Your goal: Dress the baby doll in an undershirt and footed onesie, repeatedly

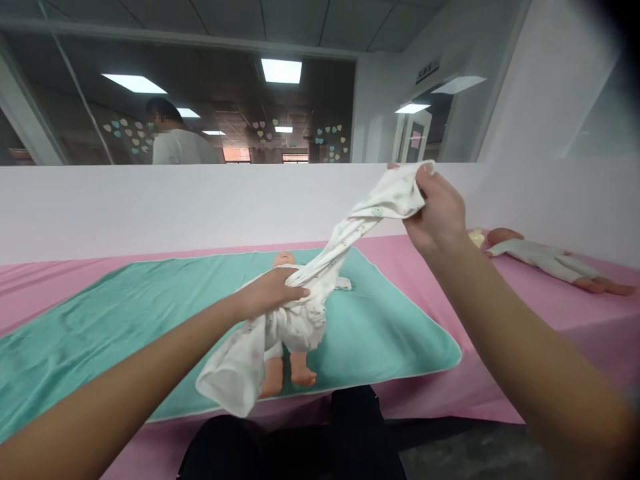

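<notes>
A baby doll (pixel 293 320) lies on its back on a teal mat (pixel 125 313), head away from me, bare feet toward me. My left hand (pixel 270 293) rests on the doll's chest, its fingers closed on the white printed garment (pixel 345 243). My right hand (pixel 437 213) is raised above and to the right, pinching the garment's far end so the cloth stretches taut between both hands. A loose part of the garment (pixel 235 373) hangs down over the mat's front edge.
The mat lies on a pink-covered table (pixel 500 313). A second dressed doll (pixel 545 260) lies at the right end. A white partition (pixel 150 207) runs behind the table; a person in a white shirt (pixel 175 143) stands beyond it.
</notes>
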A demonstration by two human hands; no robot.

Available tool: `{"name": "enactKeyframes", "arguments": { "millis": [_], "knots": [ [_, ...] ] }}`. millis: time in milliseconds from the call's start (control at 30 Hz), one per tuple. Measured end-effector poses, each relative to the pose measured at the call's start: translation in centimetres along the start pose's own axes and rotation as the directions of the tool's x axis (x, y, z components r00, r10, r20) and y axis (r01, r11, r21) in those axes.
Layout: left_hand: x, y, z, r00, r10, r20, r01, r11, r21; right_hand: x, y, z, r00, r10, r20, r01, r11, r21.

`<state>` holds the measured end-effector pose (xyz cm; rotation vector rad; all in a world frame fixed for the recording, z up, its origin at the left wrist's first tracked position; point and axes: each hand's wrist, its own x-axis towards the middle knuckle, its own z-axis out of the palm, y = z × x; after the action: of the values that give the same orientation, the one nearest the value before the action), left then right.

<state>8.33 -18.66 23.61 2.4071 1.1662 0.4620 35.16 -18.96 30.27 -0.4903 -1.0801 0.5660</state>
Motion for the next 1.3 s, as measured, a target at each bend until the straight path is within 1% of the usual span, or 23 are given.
{"name": "enactKeyframes", "arguments": {
  "millis": [100, 167, 267, 333, 367, 400, 433, 467, 500, 533, 567, 633, 667, 733, 800, 867, 933, 967, 1033, 1100, 1167, 1233, 1300],
  "knots": [
    [-1.2, -1.2, -2.1, 0.994, -0.034, 0.103, 0.030, 0.998, 0.048, 0.0, 2.9, -2.5, 0.988, 0.076, -0.134, -0.076, 0.997, 0.006],
    [-1.5, -2.1, -3.0, 0.991, -0.116, 0.062, 0.095, 0.959, 0.269, -0.4, 4.5, -3.8, 0.973, 0.136, -0.184, -0.137, 0.991, 0.010],
    [-2.1, -3.5, -3.9, 0.977, -0.144, -0.157, 0.210, 0.775, 0.596, -1.4, 5.1, -5.5, 0.966, 0.164, -0.198, -0.153, 0.986, 0.069],
    [-2.9, -3.9, -4.3, 0.936, -0.112, -0.333, 0.311, 0.705, 0.637, -2.7, 4.3, -6.6, 0.975, 0.211, -0.062, -0.205, 0.974, 0.101],
    [-3.5, -3.8, -4.3, 0.904, -0.111, -0.412, 0.360, 0.718, 0.595, -3.6, 3.7, -7.1, 0.963, 0.261, 0.069, -0.267, 0.960, 0.090],
    [-4.1, -3.5, -4.2, 0.871, -0.122, -0.475, 0.391, 0.759, 0.521, -4.7, 3.2, -7.5, 0.911, 0.334, 0.241, -0.353, 0.935, 0.040],
    [-4.8, -3.1, -3.9, 0.840, -0.144, -0.524, 0.402, 0.813, 0.422, -6.1, 2.8, -7.7, 0.815, 0.411, 0.409, -0.433, 0.900, -0.043],
    [-5.6, -2.5, -3.3, 0.814, -0.167, -0.557, 0.391, 0.867, 0.311, -7.6, 2.5, -7.6, 0.670, 0.488, 0.559, -0.483, 0.859, -0.172],
    [-6.3, -1.8, -2.5, 0.795, -0.189, -0.577, 0.361, 0.911, 0.200, -9.3, 2.4, -7.1, 0.523, 0.554, 0.647, -0.487, 0.818, -0.306],
    [-7.0, -1.0, -1.5, 0.785, -0.209, -0.583, 0.325, 0.940, 0.101, -11.1, 2.5, -6.3, 0.417, 0.617, 0.667, -0.492, 0.771, -0.406],
    [-7.7, -0.3, -0.3, 0.786, -0.226, -0.576, 0.293, 0.956, 0.024, -13.0, 2.7, -5.0, 0.409, 0.661, 0.629, -0.496, 0.740, -0.455],
    [-9.1, 1.1, 2.2, 0.800, -0.237, -0.551, 0.240, 0.968, -0.068, -16.6, 3.4, -1.9, 0.529, 0.637, 0.560, -0.442, 0.771, -0.459],
    [-9.9, 1.6, 3.4, 0.812, -0.226, -0.539, 0.212, 0.973, -0.089, -18.3, 3.8, -0.2, 0.569, 0.603, 0.559, -0.427, 0.798, -0.425],
    [-11.9, 1.9, 5.3, 0.831, -0.211, -0.514, 0.182, 0.977, -0.108, -21.4, 4.6, 2.7, 0.585, 0.571, 0.576, -0.455, 0.819, -0.350],
    [-14.4, 1.5, 6.6, 0.832, -0.246, -0.497, 0.210, 0.969, -0.128, -24.3, 5.5, 4.4, 0.584, 0.587, 0.561, -0.557, 0.792, -0.250],
    [-17.6, 0.4, 7.4, 0.822, -0.288, -0.492, 0.250, 0.958, -0.142, -27.0, 6.5, 4.9, 0.526, 0.621, 0.581, -0.713, 0.695, -0.098],
    [-21.1, -1.0, 8.3, 0.823, -0.275, -0.497, 0.260, 0.960, -0.100, -29.6, 7.6, 4.7, 0.461, 0.624, 0.631, -0.843, 0.529, 0.092],
    [-22.8, -1.8, 8.8, 0.822, -0.256, -0.508, 0.269, 0.962, -0.050, -30.7, 8.1, 4.4, 0.455, 0.622, 0.637, -0.874, 0.449, 0.186],
    [-26.0, -3.1, 10.0, 0.811, -0.230, -0.537, 0.320, 0.944, 0.079, -32.6, 8.9, 4.0, 0.489, 0.650, 0.582, -0.872, 0.343, 0.350],
    [-28.4, -4.0, 11.3, 0.809, -0.246, -0.534, 0.394, 0.901, 0.182, -33.6, 9.2, 3.7, 0.524, 0.695, 0.493, -0.839, 0.323, 0.437],
    [-29.8, -4.3, 12.4, 0.828, -0.321, -0.460, 0.455, 0.864, 0.215, -33.7, 8.9, 3.3, 0.555, 0.707, 0.439, -0.815, 0.355, 0.459],
    [-30.5, -4.2, 13.0, 0.849, -0.407, -0.336, 0.479, 0.861, 0.168, -33.1, 8.3, 3.0, 0.586, 0.679, 0.442, -0.799, 0.398, 0.450],
    [-30.8, -3.8, 12.8, 0.863, -0.457, -0.215, 0.476, 0.878, 0.047, -32.5, 7.5, 2.8, 0.604, 0.635, 0.482, -0.793, 0.419, 0.441]
  ]
}}
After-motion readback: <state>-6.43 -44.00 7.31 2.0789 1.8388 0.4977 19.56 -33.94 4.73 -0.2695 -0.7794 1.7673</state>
